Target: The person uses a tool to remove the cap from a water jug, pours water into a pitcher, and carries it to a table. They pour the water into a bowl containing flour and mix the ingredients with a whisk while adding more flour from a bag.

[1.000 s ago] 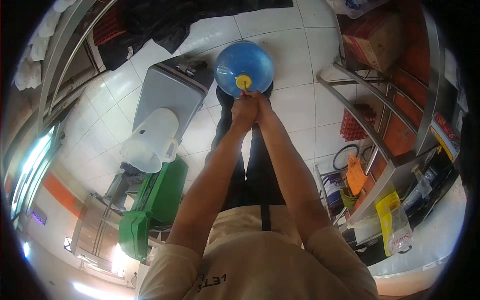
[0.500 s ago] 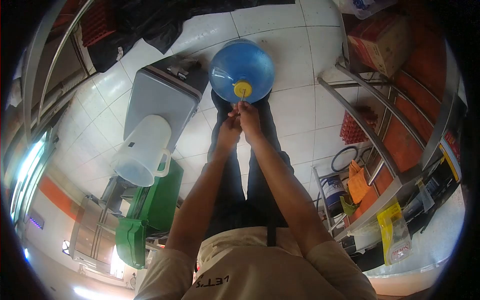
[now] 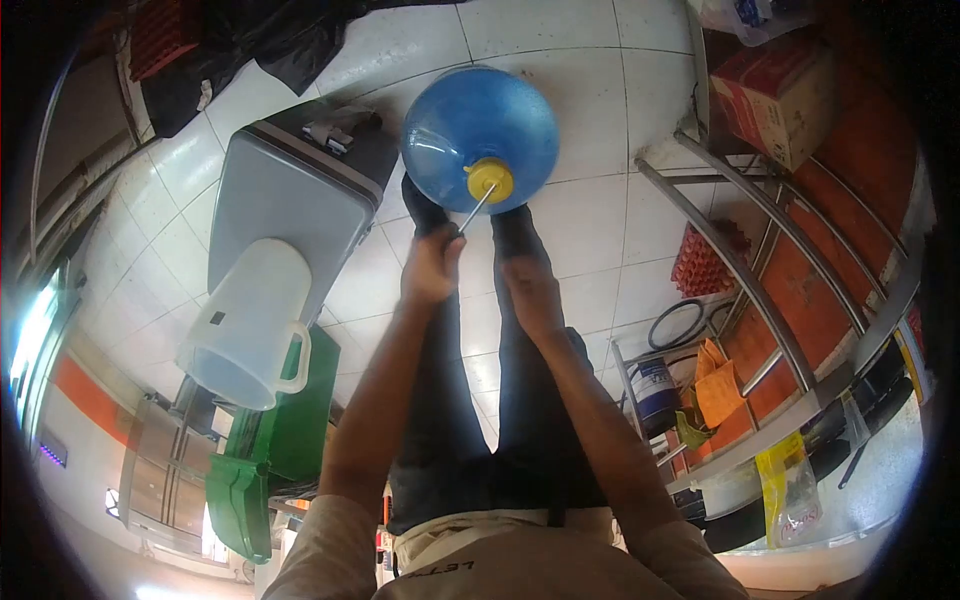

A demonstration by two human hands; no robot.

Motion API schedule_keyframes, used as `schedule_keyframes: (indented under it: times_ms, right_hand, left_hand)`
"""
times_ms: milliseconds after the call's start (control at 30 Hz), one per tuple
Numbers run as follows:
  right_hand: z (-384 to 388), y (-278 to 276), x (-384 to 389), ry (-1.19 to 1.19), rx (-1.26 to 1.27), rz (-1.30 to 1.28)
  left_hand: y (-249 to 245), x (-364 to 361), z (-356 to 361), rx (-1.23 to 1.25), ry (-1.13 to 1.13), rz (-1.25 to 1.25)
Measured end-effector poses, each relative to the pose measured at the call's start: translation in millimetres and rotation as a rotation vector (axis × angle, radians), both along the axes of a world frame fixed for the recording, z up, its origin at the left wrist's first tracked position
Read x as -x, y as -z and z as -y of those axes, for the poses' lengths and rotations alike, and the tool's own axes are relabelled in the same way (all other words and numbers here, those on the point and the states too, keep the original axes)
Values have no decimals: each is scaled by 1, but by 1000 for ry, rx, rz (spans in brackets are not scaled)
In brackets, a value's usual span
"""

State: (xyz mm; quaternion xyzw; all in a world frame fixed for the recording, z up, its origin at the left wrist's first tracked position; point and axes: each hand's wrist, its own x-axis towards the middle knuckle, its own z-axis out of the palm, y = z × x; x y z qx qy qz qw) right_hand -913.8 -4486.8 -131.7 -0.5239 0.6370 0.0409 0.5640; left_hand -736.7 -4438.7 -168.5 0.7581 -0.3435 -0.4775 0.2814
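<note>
A large blue water bottle [image 3: 440, 115] stands on the tiled floor in front of my feet, with a yellow cap [image 3: 489, 180] facing me. My left hand [image 3: 430, 268] is closed on the dark handle of a thin metal rod [image 3: 480, 210]. The rod's far end touches the middle of the cap. To the right, my right hand [image 3: 532, 296] is away from the rod; its fingers are blurred, and I cannot make out whether they are apart.
At the left are a grey box [image 3: 290, 190], a clear plastic jug [image 3: 255, 320] and a green bin [image 3: 300, 410]. Metal rails [image 3: 740, 250], a carton [image 3: 775, 100], a red tray stack [image 3: 705, 258] and an orange cloth [image 3: 717, 385] are at the right.
My hands have come apart. The left one holds the rod's handle farther left, with more of the rod showing, while the right one has moved back and right. The view has shifted slightly.
</note>
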Motion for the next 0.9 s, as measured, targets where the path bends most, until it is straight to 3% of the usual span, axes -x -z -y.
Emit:
schedule_keyframes:
  times_ms: [33, 67, 133, 200, 333, 400, 467, 567, 667, 733, 800, 867, 900]
  right_hand:
    - [-4, -7, 17, -230, 58, -70]
    - [-10, -14, 32, -458, 115, -141]
    - [-28, -29, 48, -519, 60, -228]
    - [-35, -30, 52, -578, 3, -303]
    - [-33, -17, 43, -554, 3, -334]
    - [-30, -15, 44, -546, 34, -347]
    - [-27, -13, 46, -538, 26, -351]
    - [-22, -13, 47, -519, 14, -359]
    - [-20, -14, 50, -516, 43, -331]
    - [-27, -17, 52, -516, 26, -354]
    - [-21, -13, 53, -542, 15, -382]
    - [-23, -7, 52, -542, 46, -375]
    - [-22, -12, 48, -564, 44, -385]
  left_hand:
    - [-3, -14, 6, -60, 64, -27]
    - [8, -27, 5, 103, 130, 110]
    - [-28, -62, 45, -139, 348, 184]
    - [-42, -74, 63, -159, 473, 225]
    - [-21, -79, 56, -62, 538, 253]
    - [-20, -86, 60, -31, 584, 156]
    - [-27, -84, 66, -119, 567, 176]
    - [-13, -84, 61, 39, 495, 207]
    - [6, -88, 58, -68, 551, 186]
    - [45, -87, 59, 163, 509, 264]
    - [69, -64, 74, 263, 107, 117]
    - [83, -46, 94, 364, 63, 92]
    - [71, -46, 101, 130, 110, 66]
